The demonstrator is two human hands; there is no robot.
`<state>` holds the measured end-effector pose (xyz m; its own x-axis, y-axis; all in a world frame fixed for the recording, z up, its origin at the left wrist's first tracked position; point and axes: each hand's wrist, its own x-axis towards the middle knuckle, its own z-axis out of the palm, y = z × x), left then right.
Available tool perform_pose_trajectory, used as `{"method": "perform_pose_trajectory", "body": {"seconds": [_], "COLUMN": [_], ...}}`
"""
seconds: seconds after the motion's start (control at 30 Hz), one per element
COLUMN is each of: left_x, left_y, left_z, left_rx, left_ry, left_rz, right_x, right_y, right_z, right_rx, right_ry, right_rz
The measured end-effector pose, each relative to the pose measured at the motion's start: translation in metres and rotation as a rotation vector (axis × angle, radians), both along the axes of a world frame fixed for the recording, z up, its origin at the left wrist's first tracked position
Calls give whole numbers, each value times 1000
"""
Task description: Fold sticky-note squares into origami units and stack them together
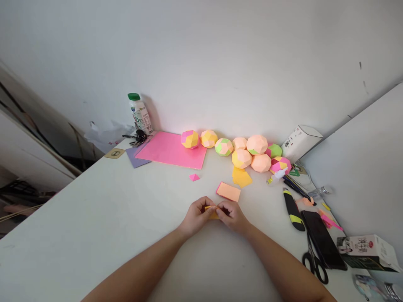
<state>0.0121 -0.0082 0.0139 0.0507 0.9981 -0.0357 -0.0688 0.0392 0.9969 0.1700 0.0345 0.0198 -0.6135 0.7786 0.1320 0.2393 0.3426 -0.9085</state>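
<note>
The left hand (197, 215) and right hand (232, 215) pinched yellow paper (214, 215) in front of the peach stack (228, 191); yellow-orange sheets (242, 179) lay behind it.

left hand (197, 216): curled, pinching | right hand (233, 215): pinching, just beside left | forearms (147, 262): angled inward

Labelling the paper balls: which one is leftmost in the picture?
The pink-and-yellow ball on the pink sheet; all others sit right of it, including the similarly coloured ball at the opposite end.
</note>
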Motion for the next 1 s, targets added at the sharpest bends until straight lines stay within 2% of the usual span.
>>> {"method": "perform_pose_trajectory", "body": {"seconds": [0.37,0.57,0.8,1.0], "left_x": [-1,-1,1,1], "left_y": [0,0,-1,-1], "left_z": [5,7,10,9], "left_rx": [-40,-59,-106,-152], "left_ry": [-43,-56,-33,-122], "left_rz": [36,8,37,38], "right_x": [0,1,5,7], "right_y": [-1,0,1,4], "right_z": [-3,-1,-4,-5], "right_rx": [-68,-110,-212,-297], "right_ry": [46,77,146,238], "right_rz": [-66,-55,-70,-109]}}
